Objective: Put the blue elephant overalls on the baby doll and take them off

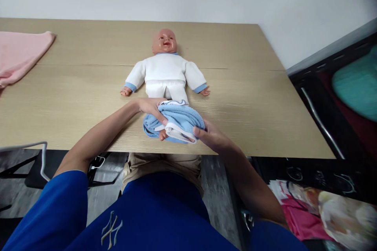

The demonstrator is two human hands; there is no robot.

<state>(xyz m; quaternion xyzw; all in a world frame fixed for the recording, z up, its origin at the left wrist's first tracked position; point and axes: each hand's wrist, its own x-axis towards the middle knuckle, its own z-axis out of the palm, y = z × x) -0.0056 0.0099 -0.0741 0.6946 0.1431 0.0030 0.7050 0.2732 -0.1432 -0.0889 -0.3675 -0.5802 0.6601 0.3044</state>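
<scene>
A baby doll point(166, 72) in a white top with blue cuffs lies on its back on the wooden table point(73, 98), head away from me. A bunched light blue garment point(179, 119) covers its legs, and one foot shows below it. My left hand point(151, 108) grips the garment's left edge with the fingers closed on the cloth. My right hand point(210, 133) pinches its right lower edge beside a white cuff.
A pink cloth point(17, 57) lies at the table's far left. A white wall stands behind the table. On the right is a dark frame with a teal cushion point(357, 84), and colourful items point(318, 211) lie on the floor. A chair point(32, 160) stands at lower left.
</scene>
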